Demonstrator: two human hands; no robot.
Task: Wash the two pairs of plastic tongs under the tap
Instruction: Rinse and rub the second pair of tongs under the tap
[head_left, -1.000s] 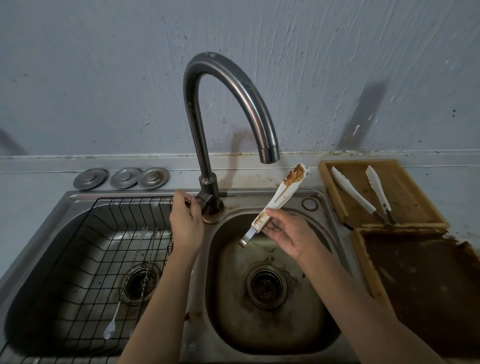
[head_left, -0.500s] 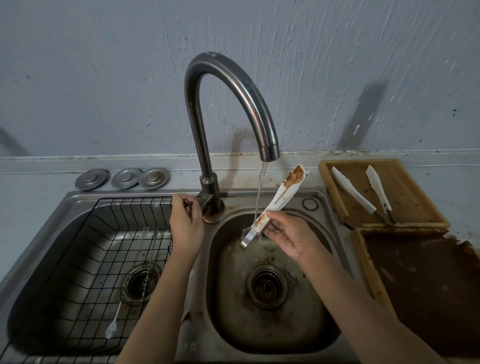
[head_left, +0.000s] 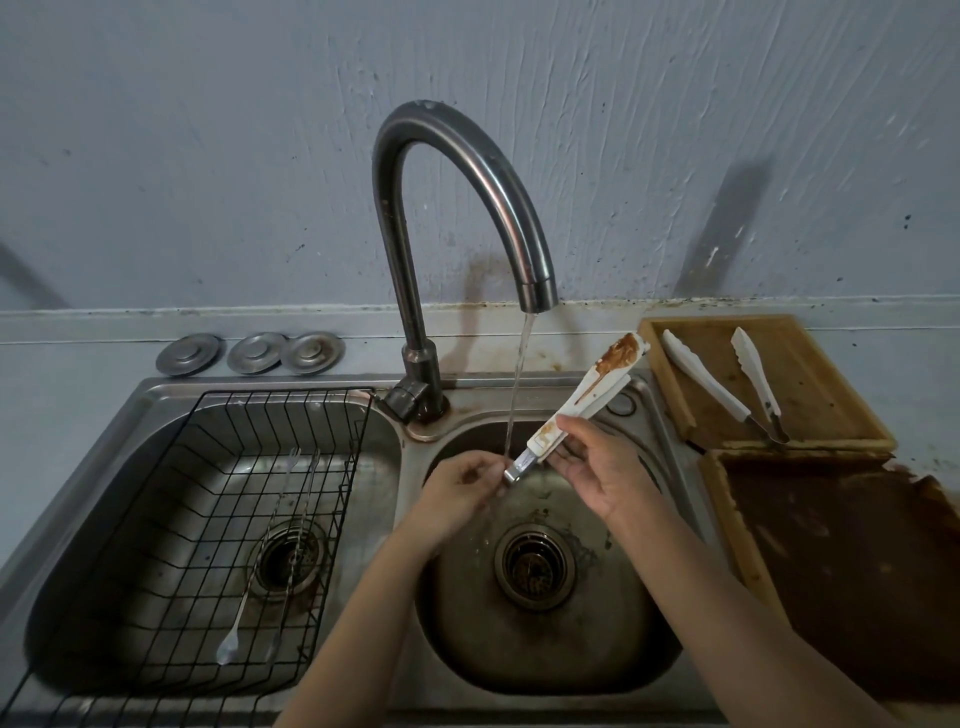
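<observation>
A white pair of plastic tongs (head_left: 582, 400) smeared with brown sauce slants over the right sink basin (head_left: 623, 660). My right hand (head_left: 597, 467) grips its lower half. Water runs from the curved tap (head_left: 467, 171) onto the tongs' metal hinge end. My left hand (head_left: 462, 483) is under the stream, its fingers at that metal end. A second white pair of tongs (head_left: 706, 384) lies spread open on a wooden tray (head_left: 831, 400) to the right.
The left basin holds a black wire rack (head_left: 208, 519) with a long spoon and skewers. Three metal drain lids (head_left: 254, 353) lie on the ledge behind it. A second wooden tray (head_left: 737, 525), stained brown, sits at the front right.
Water began to run from the tap. My left hand left the tap lever and moved right, under the stream, to the tongs' metal end. The right hand kept the tongs in place.
</observation>
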